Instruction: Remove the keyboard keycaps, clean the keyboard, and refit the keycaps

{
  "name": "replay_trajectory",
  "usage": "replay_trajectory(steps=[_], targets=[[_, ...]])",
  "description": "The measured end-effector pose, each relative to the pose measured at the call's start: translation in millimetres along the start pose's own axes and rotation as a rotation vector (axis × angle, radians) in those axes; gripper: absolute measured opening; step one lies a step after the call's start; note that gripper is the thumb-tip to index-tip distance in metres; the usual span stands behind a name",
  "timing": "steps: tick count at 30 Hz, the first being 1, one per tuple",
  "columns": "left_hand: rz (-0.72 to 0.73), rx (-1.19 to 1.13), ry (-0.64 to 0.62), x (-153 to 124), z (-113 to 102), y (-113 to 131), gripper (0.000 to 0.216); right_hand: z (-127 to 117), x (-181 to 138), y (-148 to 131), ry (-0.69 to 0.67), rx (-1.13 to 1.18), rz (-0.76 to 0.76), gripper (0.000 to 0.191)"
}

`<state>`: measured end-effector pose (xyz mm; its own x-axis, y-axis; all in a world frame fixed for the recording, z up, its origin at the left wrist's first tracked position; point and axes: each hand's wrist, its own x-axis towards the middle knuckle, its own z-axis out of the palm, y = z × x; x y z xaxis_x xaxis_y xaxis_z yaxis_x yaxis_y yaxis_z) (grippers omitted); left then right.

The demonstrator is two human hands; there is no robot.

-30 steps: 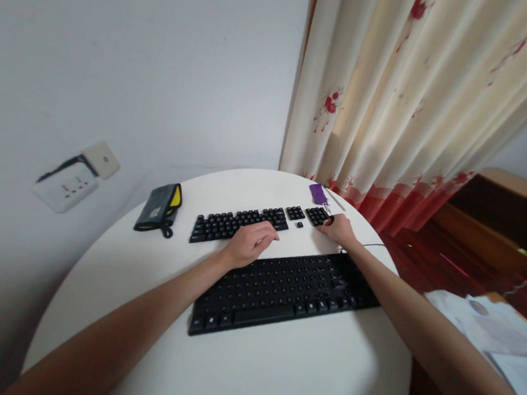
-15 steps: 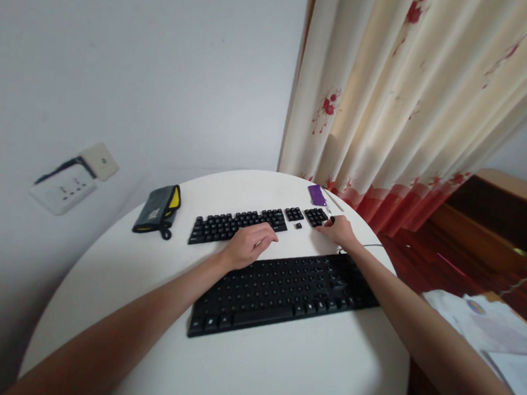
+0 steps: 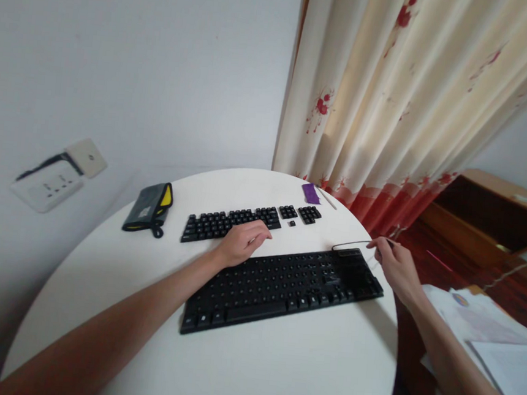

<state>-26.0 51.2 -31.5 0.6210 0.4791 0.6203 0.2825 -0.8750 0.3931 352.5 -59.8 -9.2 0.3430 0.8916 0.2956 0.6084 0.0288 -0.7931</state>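
The right hand point(image 3: 396, 267), at centre right of the frame, has its fingers point(image 3: 382, 245) pinched shut on a thin cable point(image 3: 354, 243) just off the upper right corner of the black keyboard point(image 3: 278, 288). The left hand point(image 3: 241, 243) is loosely curled and holds nothing. It touches the near edge of the loose keycaps point(image 3: 224, 223) on the table point(image 3: 276, 371). A grey-yellow pouch point(image 3: 148, 207) lies at centre left, its contents hidden.

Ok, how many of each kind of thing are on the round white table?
Black keyboard: 1
Blocks of black keys: 3
Single black key: 1
Grey-and-yellow pouch: 1
Purple thing: 1
Thin white stick: 1
Total: 8
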Motion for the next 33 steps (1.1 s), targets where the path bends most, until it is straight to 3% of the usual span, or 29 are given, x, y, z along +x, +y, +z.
replay_trajectory(steps=[8,13,19,29,33], targets=[[0.003,0.003,0.015,1,-1,1,0.034,-18,-35,29,-0.112,-0.137,-0.007,0.032],[-0.001,-0.004,0.012,0,0,0,0.033,-12,-40,23,-0.164,-0.239,-0.060,0.039],[-0.010,-0.011,0.000,0,0,-2,0.031,-4,-46,11,-0.178,-0.565,-0.082,0.035],[-0.007,0.003,-0.006,0,0,1,0.034,-6,-27,50,-0.030,-0.005,0.216,0.037],[-0.008,0.008,-0.016,1,0,2,0.033,-4,-22,35,0.013,0.121,0.185,0.038]])
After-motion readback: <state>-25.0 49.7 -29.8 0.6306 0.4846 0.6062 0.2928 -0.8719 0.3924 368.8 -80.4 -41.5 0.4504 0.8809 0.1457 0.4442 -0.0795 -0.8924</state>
